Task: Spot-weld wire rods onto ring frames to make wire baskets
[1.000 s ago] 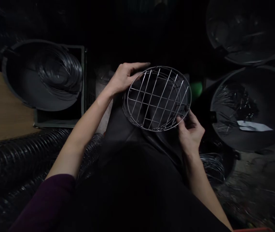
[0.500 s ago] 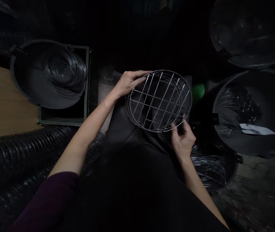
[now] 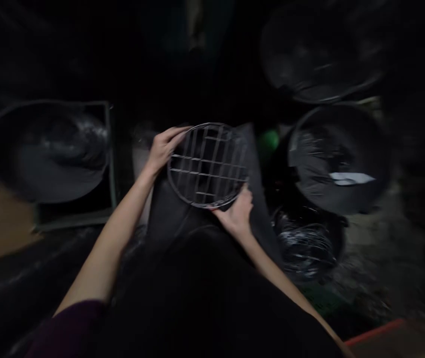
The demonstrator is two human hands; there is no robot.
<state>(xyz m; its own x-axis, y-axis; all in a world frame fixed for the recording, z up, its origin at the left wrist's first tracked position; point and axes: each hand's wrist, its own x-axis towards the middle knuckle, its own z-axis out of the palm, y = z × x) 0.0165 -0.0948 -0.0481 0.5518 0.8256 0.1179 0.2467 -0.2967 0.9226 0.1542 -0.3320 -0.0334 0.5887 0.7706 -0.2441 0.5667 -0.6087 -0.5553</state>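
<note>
We see the round wire grid (image 3: 199,173) between the two hands, above the dark cloth (image 3: 165,214) that covers the lap. Its upper-left rim is at the fingers of the left hand (image 3: 161,149), and its lower-right rim is at the fingers of the right hand (image 3: 238,211). Both hands are gripping the grid by this rim, though the blur hides from us the exact contact of the fingertips.

Compared with half a second ago, we notice that the whole view is shifted and more blurred. The right hand is now lower around the rim, and its thumb, which was close to the other fingers, is spread away toward the bottom edge. The left hand keeps its place on the upper left.

The left forearm (image 3: 117,236) rises from a purple sleeve (image 3: 74,325) at lower left, with the index finger stretched along the rim. The right forearm (image 3: 281,278) comes diagonally from lower right, the palm turned toward the grid.
</note>
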